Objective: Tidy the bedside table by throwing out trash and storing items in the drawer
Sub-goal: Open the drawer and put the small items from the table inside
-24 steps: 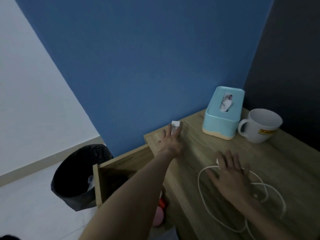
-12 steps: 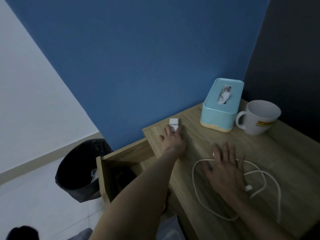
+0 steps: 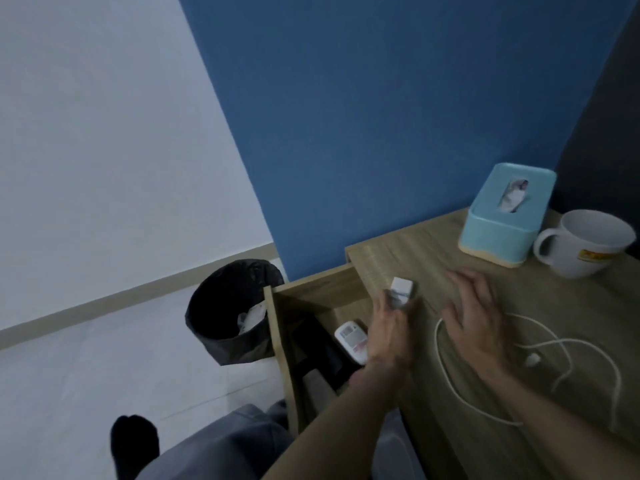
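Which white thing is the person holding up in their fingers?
The small white charger block, pinched by the left hand. The white cable lies under the right hand; the white mug stands untouched.

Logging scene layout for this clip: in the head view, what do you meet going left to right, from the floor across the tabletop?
Black trash bin → open drawer → left hand pinching the small white charger → right hand on the white cable → white mug.
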### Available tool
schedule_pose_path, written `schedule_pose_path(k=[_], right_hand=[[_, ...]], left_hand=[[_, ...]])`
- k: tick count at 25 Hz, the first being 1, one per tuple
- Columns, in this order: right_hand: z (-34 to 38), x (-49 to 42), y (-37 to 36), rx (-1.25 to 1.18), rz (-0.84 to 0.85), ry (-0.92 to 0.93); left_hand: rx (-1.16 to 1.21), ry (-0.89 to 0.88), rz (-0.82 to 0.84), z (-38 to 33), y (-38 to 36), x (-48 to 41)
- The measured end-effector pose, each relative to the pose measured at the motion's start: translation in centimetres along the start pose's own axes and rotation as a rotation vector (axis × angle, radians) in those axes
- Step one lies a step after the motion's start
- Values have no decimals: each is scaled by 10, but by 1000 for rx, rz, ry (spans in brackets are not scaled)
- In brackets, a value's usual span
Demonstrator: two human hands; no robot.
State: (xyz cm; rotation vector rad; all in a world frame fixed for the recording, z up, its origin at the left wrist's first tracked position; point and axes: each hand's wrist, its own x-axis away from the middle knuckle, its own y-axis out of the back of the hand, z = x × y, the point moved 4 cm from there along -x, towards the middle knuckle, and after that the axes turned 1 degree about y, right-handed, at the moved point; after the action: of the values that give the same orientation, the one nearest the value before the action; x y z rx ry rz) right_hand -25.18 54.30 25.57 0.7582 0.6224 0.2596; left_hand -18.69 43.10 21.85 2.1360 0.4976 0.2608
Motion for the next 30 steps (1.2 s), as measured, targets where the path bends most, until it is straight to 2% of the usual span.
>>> schedule_pose_path(k=[2, 5, 7, 10, 13, 15, 19, 24, 30], right_hand=[[20, -13, -15, -52, 47, -67], [26, -26, -43, -135, 245, -291], [32, -28, -64, -287, 365, -404], [50, -28, -96, -597, 453, -593], [66, -27, -131, -629, 531, -719], [77, -25, -151, -638, 523, -735], [89, -17, -184, -498, 417, -687], [67, -14, -237, -463, 415, -886], [34, -21, -287, -487, 426, -1076]], left_hand=[[108, 82, -74, 7, 2, 0], [292, 196, -138, 18, 9, 12], [311, 182, -186, 22, 21, 20], [275, 170, -286, 29, 48, 28], [321, 261, -330, 49, 65, 34], [378, 336, -317, 65, 72, 36], [563, 401, -325, 90, 76, 41], [755, 606, -249, 122, 48, 32], [741, 739, -182, 149, 31, 28]])
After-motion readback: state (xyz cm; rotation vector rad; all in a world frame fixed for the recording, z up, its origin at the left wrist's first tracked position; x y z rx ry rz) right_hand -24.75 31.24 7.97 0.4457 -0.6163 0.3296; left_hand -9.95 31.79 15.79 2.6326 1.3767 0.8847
